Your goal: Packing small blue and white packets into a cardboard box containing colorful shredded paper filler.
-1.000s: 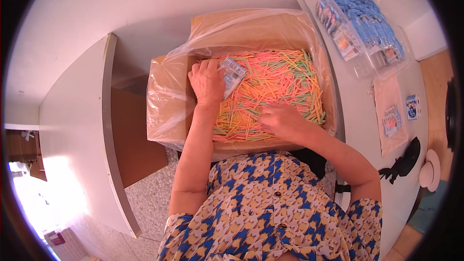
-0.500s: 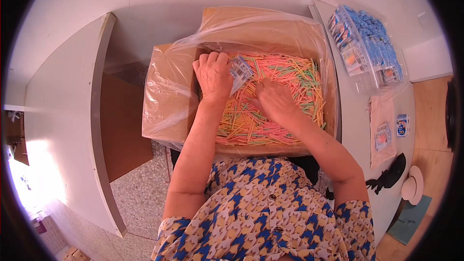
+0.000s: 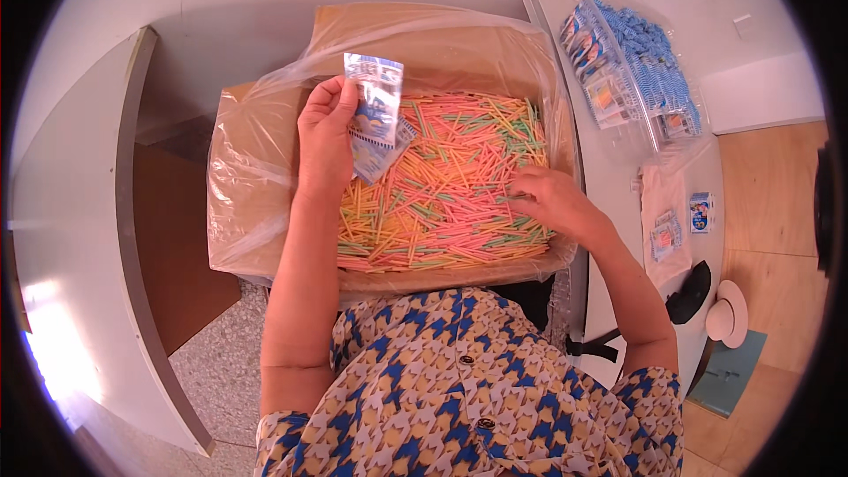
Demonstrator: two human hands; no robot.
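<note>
A small blue-and-white printed plastic packet [image 3: 378, 102] is pinched upright between the thumb and fingers of my left hand [image 3: 327, 137], above the left side of a cardboard box. Just below it, a second similar packet [image 3: 375, 159] overlaps the sticks; whether my left hand also holds that one is unclear. Thin short pink, yellow, orange and green sticks [image 3: 442, 185] fill the box [image 3: 442, 281], which is lined with clear plastic film. My right hand [image 3: 552, 199] hovers at the right side of the sticks, its fingers loosely bent and apart, with nothing visible in them.
On the white table to the right stands a clear plastic bin [image 3: 636, 79] of blue-patterned packets. Nearer lie a pale pink cloth [image 3: 662, 194] with packets on it, a small blue-and-white box [image 3: 702, 212] and a black strapped item [image 3: 689, 296]. A white panel [image 3: 79, 212] stands left.
My left hand has raised a packet into fuller view. My right hand has moved from the middle of the sticks to their right side. The whole view has shifted slightly.
</note>
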